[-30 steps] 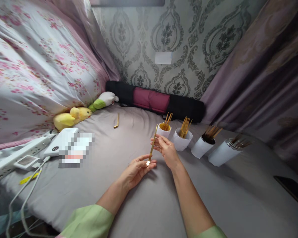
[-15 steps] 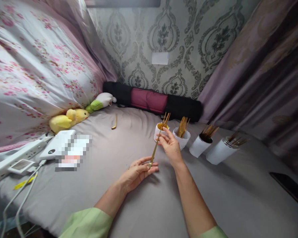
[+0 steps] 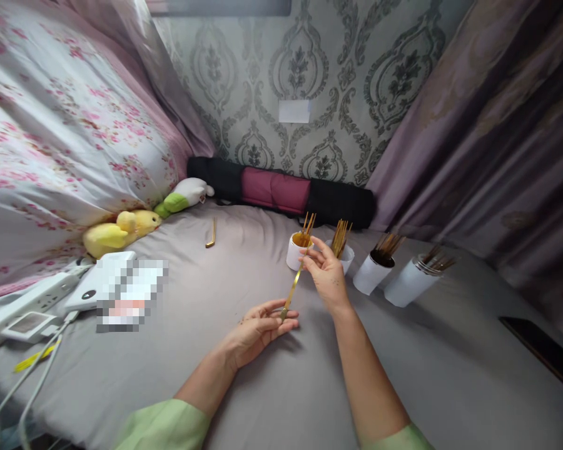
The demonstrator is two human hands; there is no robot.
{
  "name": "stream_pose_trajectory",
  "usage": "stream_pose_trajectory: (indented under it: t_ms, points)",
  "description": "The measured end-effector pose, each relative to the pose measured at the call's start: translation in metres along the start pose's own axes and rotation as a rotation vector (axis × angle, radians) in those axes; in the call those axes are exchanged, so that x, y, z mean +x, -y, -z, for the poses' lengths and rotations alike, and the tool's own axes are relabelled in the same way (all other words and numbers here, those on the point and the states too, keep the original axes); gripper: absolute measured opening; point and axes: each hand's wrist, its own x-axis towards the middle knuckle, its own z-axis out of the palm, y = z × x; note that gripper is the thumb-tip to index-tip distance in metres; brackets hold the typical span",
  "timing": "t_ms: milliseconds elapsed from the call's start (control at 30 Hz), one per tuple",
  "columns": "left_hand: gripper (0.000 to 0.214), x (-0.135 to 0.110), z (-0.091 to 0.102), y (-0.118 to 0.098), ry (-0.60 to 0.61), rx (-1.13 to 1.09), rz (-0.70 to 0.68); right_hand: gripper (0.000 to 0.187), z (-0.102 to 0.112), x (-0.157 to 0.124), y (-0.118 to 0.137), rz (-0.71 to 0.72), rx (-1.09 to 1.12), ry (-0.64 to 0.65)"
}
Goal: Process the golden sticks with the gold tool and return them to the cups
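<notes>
A slim gold-coloured metal stick (image 3: 293,289) slants between my two hands, above the grey sheet. Its lower end, which is wider, rests in the pinched fingers of my left hand (image 3: 263,328). My right hand (image 3: 327,275) pinches the upper end between thumb and fingertips. Just behind the right hand stands a white cup (image 3: 300,257) with a yellow inside and several thin brown sticks (image 3: 308,222). A second white cup (image 3: 348,257), with a denser bunch of sticks, is partly covered by the right hand. Another gold-coloured piece (image 3: 211,234) with a bent end lies farther left.
Two more white containers (image 3: 368,278) (image 3: 403,287) of sticks lean at the right. A dark phone-like slab (image 3: 539,350) lies at the right edge. Plush toys (image 3: 122,234), a power strip (image 3: 32,306), and cables are at left. A black and maroon roll (image 3: 276,189) lies along the wall.
The view has swung slightly right, so the surroundings sit farther left. The gold-coloured stick now catches more light, and the right fingers cover its top end. Both hands still hold it.
</notes>
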Motion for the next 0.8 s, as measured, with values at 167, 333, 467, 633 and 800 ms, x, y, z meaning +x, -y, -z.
stream_pose_trajectory:
  t_ms: [167,333,467,633,800]
  points:
    - [0.050,0.0011,-0.0003,-0.0003,-0.015,0.015,0.005,0.049,0.0003,0.0001,0.0000,0.010,-0.014,-0.009]
    - [0.046,0.0045,0.0032,0.0028,-0.027,0.026,-0.003,0.045,0.0006,-0.0003,0.0014,0.024,-0.066,-0.030]
    - [0.044,0.0062,0.0035,0.0041,-0.055,0.032,-0.003,0.043,0.0016,0.0002,-0.0001,0.035,-0.087,-0.038]
    - [0.040,0.0075,0.0016,0.0036,-0.097,0.039,-0.011,0.044,0.0023,0.0007,-0.0009,0.039,-0.094,-0.052]
    - [0.036,0.0078,0.0012,0.0040,-0.105,0.036,-0.020,0.043,0.0048,0.0011,0.0020,0.051,-0.097,-0.064]
